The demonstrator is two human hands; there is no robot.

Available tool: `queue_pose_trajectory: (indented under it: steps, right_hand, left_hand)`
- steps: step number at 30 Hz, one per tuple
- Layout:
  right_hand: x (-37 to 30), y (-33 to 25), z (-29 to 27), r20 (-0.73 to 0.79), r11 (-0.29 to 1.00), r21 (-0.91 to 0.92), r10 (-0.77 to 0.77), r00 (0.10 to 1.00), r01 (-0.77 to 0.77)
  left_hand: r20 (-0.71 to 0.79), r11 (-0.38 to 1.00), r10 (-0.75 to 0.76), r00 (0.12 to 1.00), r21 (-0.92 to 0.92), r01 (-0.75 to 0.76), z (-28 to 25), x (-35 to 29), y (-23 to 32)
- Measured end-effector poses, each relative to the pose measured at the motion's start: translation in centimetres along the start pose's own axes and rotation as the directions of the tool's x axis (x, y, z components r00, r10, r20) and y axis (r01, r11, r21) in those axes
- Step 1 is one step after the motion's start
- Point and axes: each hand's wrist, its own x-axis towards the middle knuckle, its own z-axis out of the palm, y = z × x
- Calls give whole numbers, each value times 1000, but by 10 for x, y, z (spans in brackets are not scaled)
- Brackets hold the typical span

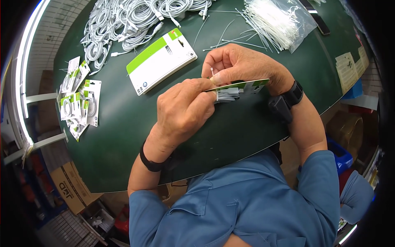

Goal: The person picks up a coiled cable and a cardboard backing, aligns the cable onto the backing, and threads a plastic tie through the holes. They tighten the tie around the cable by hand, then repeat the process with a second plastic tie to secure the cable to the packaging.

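Above the near part of the green table, my left hand [183,108] is closed on a white and green backing card [257,83], held nearly edge-on. A bundled grey cable [228,95] lies against the card's near side, by my left fingertips. My right hand [247,64] is on the far side of the card, thumb and fingers pinched at a thin white cable tie [212,71] whose head sticks up. Where the tie runs behind the card is hidden. Just beyond my left hand lies a stack of backing cards [162,64].
Coiled grey cables [127,20] are heaped at the far left. Carded cables [80,101] pile up at the left edge. A clear bag of white cable ties [279,22] spills at the far right, near a phone [321,24]. Printed paper [347,70] lies at the right edge.
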Motion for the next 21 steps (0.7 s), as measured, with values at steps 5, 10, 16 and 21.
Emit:
queue_pose_trajectory:
  steps: [5,10,16,21]
  right_hand:
    - [1,0,3,-26,995,-81,48,999,-50]
    - [1,-2,1,-35,997,-78,22,999,-24]
    - [-10,-22,-16,-350,998,5,-51,935,56]
    - [-17,-27,-3,-440,842,-462,-491,752,279]
  left_hand:
    - [34,992,-103,994,-64,105,-9,4,2]
    - [70,950,-245,967,-180,254,-15,3,4]
    - [129,751,-520,844,-401,525,-15,1,2]
    - [205,611,-634,746,-458,645,-8,-11,-8]
